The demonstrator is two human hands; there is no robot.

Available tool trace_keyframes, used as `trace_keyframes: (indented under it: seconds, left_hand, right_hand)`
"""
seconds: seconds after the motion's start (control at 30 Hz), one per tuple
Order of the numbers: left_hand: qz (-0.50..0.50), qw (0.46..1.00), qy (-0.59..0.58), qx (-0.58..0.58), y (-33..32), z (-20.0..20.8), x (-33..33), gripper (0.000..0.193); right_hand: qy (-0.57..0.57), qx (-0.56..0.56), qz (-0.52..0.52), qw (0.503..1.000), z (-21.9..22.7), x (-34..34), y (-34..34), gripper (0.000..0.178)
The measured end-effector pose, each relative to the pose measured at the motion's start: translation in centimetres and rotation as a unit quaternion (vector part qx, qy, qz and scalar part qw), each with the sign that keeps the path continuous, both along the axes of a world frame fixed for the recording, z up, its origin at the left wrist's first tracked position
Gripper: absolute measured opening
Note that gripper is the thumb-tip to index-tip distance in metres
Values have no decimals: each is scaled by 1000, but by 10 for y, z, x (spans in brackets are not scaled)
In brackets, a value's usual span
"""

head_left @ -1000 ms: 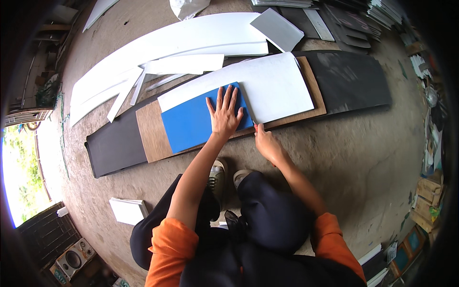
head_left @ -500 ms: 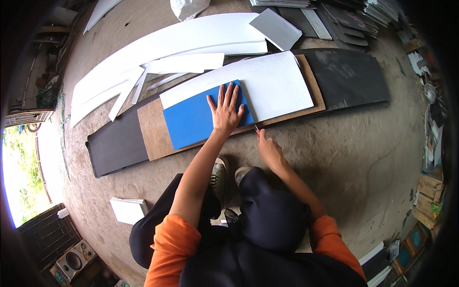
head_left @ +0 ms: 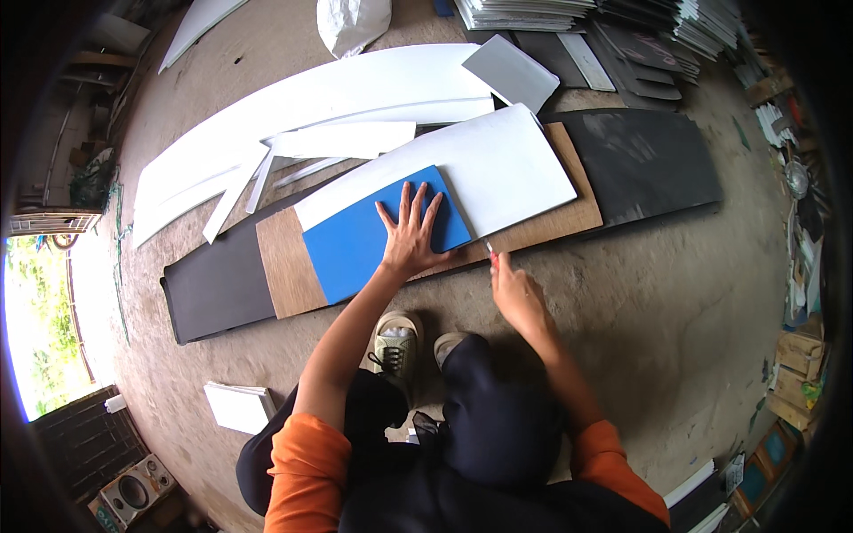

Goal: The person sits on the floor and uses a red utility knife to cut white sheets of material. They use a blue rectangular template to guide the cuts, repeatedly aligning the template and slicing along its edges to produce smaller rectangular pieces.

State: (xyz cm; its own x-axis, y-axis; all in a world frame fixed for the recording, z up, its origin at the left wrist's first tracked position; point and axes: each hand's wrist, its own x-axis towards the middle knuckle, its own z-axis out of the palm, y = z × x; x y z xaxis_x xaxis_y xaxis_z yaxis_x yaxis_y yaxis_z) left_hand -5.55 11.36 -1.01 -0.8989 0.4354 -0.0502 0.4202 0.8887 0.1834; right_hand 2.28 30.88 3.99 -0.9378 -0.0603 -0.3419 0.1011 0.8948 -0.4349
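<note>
A blue rectangular board (head_left: 355,240) lies over the left part of a white sheet (head_left: 511,164). Spread across its right part is my left hand (head_left: 410,233), fingers pointing away from me and thumb at the board's near edge. My right hand (head_left: 518,293) grips the red handle of a cutter knife (head_left: 492,255). Its blade points away from me, just right of the blue board's near right corner, over the brown wooden board (head_left: 290,262). The wooden board carries both sheets and rests on long dark grey boards (head_left: 218,277).
Long white sheets (head_left: 311,84) and white offcut strips (head_left: 235,186) lie beyond the boards, with a grey panel (head_left: 513,71) at their right. Stacked sheets (head_left: 524,11) stand farther back. A small white stack (head_left: 238,407) sits left of my legs.
My left thumb has dropped to the blue board's near edge. The blue board and white sheet have turned slightly, their right side moving away from me. The knife has shifted right, off the blue edge.
</note>
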Motion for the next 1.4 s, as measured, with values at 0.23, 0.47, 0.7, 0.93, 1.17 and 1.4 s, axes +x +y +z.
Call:
trace_keyframes:
  seconds: [0.23, 0.47, 0.7, 0.93, 1.17, 1.4]
  left_hand:
    - [-10, 999, 14, 33, 1, -1, -16, 94]
    - [340, 927, 156, 21, -57, -13, -8, 71]
    - [629, 770, 72, 74, -78, -33, 53, 74]
    - [597, 787, 91, 126, -116, -16, 13, 77]
    - [608, 779, 77, 128, -125, -33, -11, 84]
    - [609, 778, 84, 131, -125, -44, -12, 87]
  right_hand:
    - [109, -82, -49, 989, -42, -95, -4, 21]
    - [40, -197, -99, 975, -68, -112, -19, 28]
    - [10, -316, -149, 937, -57, -100, -22, 31]
    - [44, -443, -193, 874, -50, -120, -39, 27]
    - [44, -441, -184, 877, -49, -141, -44, 30]
    - [51, -448, -173, 876, -57, -139, -43, 31]
